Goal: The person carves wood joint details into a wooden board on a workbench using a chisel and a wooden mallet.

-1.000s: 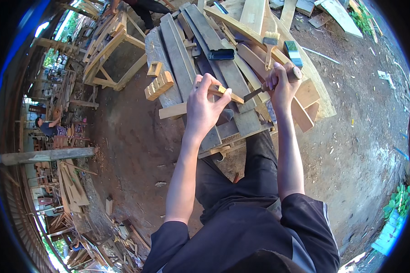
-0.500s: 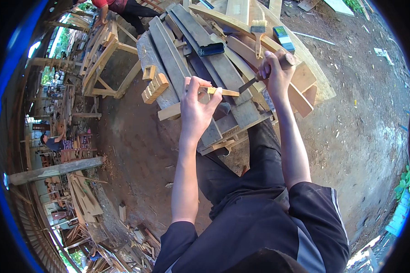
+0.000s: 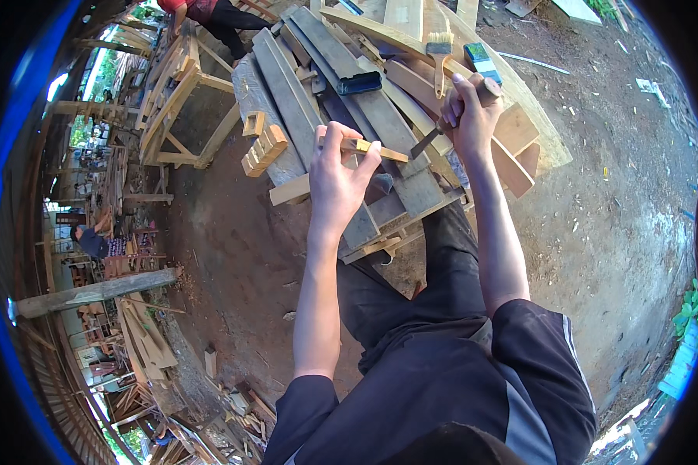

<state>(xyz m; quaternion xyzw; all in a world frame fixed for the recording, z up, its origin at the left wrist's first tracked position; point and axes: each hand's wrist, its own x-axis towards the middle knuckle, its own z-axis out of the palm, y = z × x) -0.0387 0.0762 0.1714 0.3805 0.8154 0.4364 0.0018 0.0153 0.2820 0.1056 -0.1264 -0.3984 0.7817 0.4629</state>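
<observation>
My left hand (image 3: 338, 177) pinches a short, slim strip of wood (image 3: 388, 152) between thumb and fingers, its free end pointing right. To the right, my right hand (image 3: 471, 120) is wrapped round the wooden handle of a chisel (image 3: 424, 145). The chisel's dark blade slants down to the left, its tip close to the strip's free end; whether they touch I cannot tell. Both hands are above a stack of boards (image 3: 419, 190). A dark blue open case (image 3: 361, 83) lies on the boards beyond my hands.
A paintbrush (image 3: 440, 54) and a blue-green and white box (image 3: 483, 62) lie on the wood at the far right. Notched wooden blocks (image 3: 264, 151) rest on the left edge. A wooden frame (image 3: 198, 101) stands farther left, with a person in red (image 3: 190, 6) behind it.
The chisel tip has shifted slightly up and right, away from the strip's end. My left hand has barely moved and still pinches the strip. A distant person at left has changed posture.
</observation>
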